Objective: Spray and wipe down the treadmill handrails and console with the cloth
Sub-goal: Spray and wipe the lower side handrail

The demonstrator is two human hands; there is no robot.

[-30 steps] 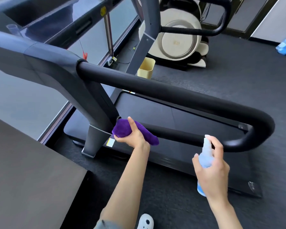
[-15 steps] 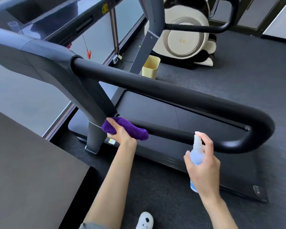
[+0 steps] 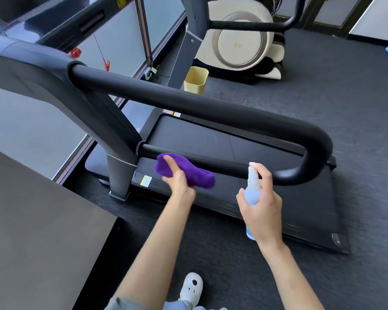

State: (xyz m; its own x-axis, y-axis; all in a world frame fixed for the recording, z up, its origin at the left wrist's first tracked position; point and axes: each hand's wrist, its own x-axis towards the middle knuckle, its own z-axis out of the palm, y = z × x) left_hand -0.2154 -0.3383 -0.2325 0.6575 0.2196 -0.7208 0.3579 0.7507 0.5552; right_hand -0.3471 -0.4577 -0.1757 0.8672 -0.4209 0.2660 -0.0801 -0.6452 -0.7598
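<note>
The black treadmill handrail (image 3: 211, 108) loops round on the right into a thinner lower bar (image 3: 229, 166) that runs back to the grey upright. My left hand (image 3: 177, 180) grips a purple cloth (image 3: 188, 170) pressed against the lower bar, a little right of the upright. My right hand (image 3: 260, 206) holds a small pale-blue spray bottle (image 3: 252, 189) upright just in front of that bar, its white nozzle near the bar and a finger on top. The console (image 3: 54, 16) is at the top left, mostly cut off.
A dark table top (image 3: 31, 231) fills the lower left. The grey upright (image 3: 119, 175) stands beside the treadmill belt (image 3: 211, 144). Behind are a yellow bin (image 3: 195, 79), a cream massage chair (image 3: 242, 41) and a second rail. My white shoe (image 3: 190, 287) is below.
My left hand slid the cloth along the lower bar, first toward the upright, now back to the right. The right hand and bottle stayed close to the bar. The view shifted slightly.
</note>
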